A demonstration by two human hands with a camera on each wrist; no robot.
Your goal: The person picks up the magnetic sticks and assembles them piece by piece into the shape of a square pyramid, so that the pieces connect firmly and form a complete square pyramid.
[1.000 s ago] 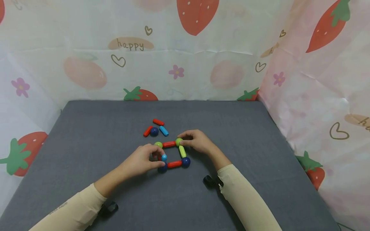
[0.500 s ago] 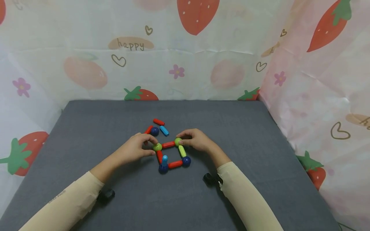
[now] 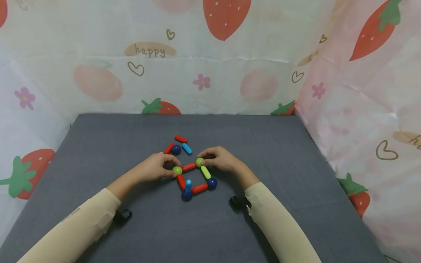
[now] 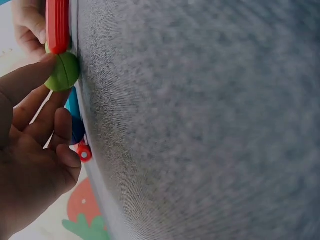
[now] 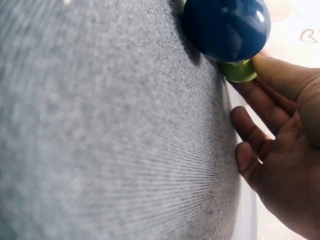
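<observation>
A four-sided frame of rods and balls lies on the grey table. My left hand pinches its far left green ball between thumb and fingers; the left wrist view also shows this green ball. The far right green ball is held by my right hand. A red rod joins these two balls. Down the right side a yellow-green rod leads to a dark blue ball. Red rods form the left and near sides. From the near left blue ball a light blue rod stands upright.
Behind the frame lie loose pieces: a red rod, a light blue rod, a dark blue ball and another red rod, partly behind my left hand. A strawberry-print sheet hangs behind the table.
My left hand has moved from the upright light blue rod to the far left green ball and now pinches it. The frame's far side has shifted slightly left; my right hand went with it.
</observation>
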